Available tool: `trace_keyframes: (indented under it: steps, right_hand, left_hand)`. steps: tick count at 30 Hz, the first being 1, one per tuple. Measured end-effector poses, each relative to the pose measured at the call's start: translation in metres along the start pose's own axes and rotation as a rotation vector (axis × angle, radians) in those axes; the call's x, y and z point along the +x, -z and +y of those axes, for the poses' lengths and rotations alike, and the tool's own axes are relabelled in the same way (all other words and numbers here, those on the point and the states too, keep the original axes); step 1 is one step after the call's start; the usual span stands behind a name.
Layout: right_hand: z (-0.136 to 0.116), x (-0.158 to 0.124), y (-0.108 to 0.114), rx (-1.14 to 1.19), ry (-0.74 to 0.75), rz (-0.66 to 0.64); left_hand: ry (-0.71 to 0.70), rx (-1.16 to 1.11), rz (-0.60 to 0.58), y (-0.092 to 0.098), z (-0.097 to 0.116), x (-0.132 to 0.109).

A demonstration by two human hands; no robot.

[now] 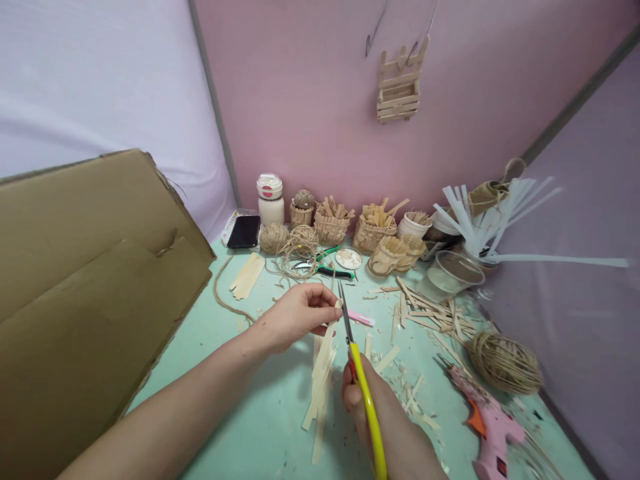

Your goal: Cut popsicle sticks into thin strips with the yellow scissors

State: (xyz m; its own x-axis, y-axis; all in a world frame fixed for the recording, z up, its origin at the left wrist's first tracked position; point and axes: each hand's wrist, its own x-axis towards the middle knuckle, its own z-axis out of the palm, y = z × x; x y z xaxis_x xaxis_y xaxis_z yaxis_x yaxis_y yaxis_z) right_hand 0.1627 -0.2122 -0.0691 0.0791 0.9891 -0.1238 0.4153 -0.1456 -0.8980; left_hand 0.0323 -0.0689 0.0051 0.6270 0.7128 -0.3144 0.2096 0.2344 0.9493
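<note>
My left hand [305,310] pinches the top end of a thin pale wooden strip [327,337] near the middle of the table. My right hand [375,407] is wrapped round scissors [367,393] with yellow and red handles. The scissor blades point up and away, slightly parted, right beside my left fingertips and the strip's end. Below my left hand, more pale wooden strips [320,390] lie in a loose pile on the table. A pink pen-like tool [361,319] lies just behind the blades.
A large cardboard sheet [100,280] stands at left. Green-handled pliers [335,273], twine balls and stick-filled baskets [375,227] line the back. At right are a pink glue gun [493,427], a twine ball [506,362], a clear cup [453,273] and scattered sticks [435,313].
</note>
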Motion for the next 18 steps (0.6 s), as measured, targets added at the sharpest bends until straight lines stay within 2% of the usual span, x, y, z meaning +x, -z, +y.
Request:
trace_keyframes:
  steps: [10, 18]
  right_hand:
    - [0.009, 0.0, -0.002, 0.017, -0.004, -0.009]
    - [-0.007, -0.005, 0.006, -0.002, -0.063, -0.017]
  left_hand:
    - [-0.009, -0.007, 0.003, -0.002, -0.002, 0.001]
    - [0.002, -0.008, 0.008, -0.005, -0.001, -0.001]
